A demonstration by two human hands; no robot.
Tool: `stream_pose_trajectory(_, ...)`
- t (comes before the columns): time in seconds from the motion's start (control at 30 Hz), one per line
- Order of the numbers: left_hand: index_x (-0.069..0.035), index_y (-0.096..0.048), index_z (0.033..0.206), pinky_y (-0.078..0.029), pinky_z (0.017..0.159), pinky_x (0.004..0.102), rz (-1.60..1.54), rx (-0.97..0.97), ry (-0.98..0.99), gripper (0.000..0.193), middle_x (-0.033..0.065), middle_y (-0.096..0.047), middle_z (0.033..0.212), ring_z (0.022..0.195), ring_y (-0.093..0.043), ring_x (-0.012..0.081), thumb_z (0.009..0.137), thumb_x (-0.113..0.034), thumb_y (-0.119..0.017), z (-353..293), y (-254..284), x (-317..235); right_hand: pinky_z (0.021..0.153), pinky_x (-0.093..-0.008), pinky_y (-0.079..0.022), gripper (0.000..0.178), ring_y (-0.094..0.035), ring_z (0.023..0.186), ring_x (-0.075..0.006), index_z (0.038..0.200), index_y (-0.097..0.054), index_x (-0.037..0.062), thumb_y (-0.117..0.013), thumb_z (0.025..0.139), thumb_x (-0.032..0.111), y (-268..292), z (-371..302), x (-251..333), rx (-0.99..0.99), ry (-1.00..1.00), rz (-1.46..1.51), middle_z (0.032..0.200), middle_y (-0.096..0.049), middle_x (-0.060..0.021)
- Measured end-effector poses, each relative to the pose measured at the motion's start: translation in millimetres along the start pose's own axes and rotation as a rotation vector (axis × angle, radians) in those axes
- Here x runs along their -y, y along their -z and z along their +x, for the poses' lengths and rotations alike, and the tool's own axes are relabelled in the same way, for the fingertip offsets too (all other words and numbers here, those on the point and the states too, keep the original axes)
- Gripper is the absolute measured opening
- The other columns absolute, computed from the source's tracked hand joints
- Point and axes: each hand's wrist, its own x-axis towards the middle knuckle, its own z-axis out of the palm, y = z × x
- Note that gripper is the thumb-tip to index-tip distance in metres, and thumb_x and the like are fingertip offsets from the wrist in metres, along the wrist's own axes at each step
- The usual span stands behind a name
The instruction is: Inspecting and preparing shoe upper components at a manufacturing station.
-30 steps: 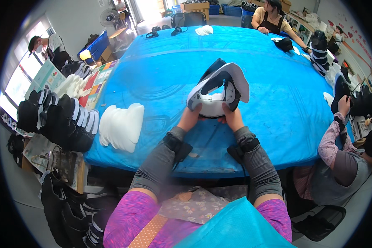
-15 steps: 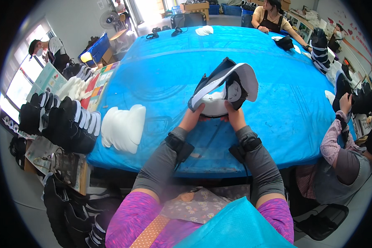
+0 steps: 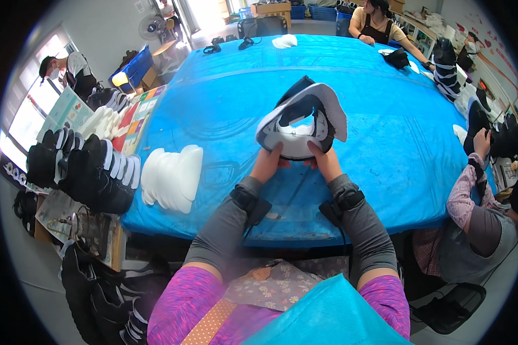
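Observation:
Above the near middle of the blue-covered table [image 3: 236,195] I hold up a black and white shoe upper [image 3: 293,143], its white lining turned toward me and its middle spread into a round opening. My left hand [image 3: 267,163] grips its lower left edge, thumb on the white lining. On the lower right edge my right hand [image 3: 327,163] does the same, thumb pressed inside. The fingers of both hands are partly hidden behind the piece. Left of my left hand lies a fanned stack of white shoe-shaped pads [image 3: 172,177].
Black shoe uppers [image 3: 95,175] are bundled at the table's left edge, with more hanging below. One co-worker [image 3: 471,201] handles dark pieces at the right; another [image 3: 379,26] sits at the far right corner. White pads [image 3: 285,41] and small black objects [image 3: 211,49] lie along the far edge.
The shoe upper has turned in my hands and shifted slightly left, so its opening faces me more squarely and appears rounder. Both hands keep their grip.

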Motion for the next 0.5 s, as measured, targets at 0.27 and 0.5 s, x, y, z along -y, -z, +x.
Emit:
stream_pose_trajectory(0.27, 0.004, -0.055, 0.107, -0.050, 0.052, 0.0266, -0.068, 0.000, -0.008, 0.044, 0.0121, -0.065, 0.079, 0.062, -0.065, 0.0176, 0.097, -0.038, -0.046, 1, -2, 5, 0.051, -0.0253, -0.042, 0.035, -0.054, 0.057, -0.0100, 0.095, -0.062, 0.0025, -0.053, 0.093, 0.036, -2, 2, -10, 0.063, 0.092, -0.044, 0.070, -0.064, -0.0058)
stream_pose_trajectory(0.5, 0.002, -0.056, 0.107, -0.052, 0.060, 0.0264, -0.075, 0.111, 0.004, 0.040, 0.0105, -0.064, 0.077, 0.064, -0.064, 0.0159, 0.096, -0.037, -0.051, -8, -3, -13, 0.048, -0.0264, -0.040, 0.032, -0.052, 0.052, -0.0108, 0.091, -0.061, 0.0030, -0.049, 0.095, 0.033, 1, 2, -10, 0.002, 0.051, 0.025, 0.063, -0.062, -0.0057)
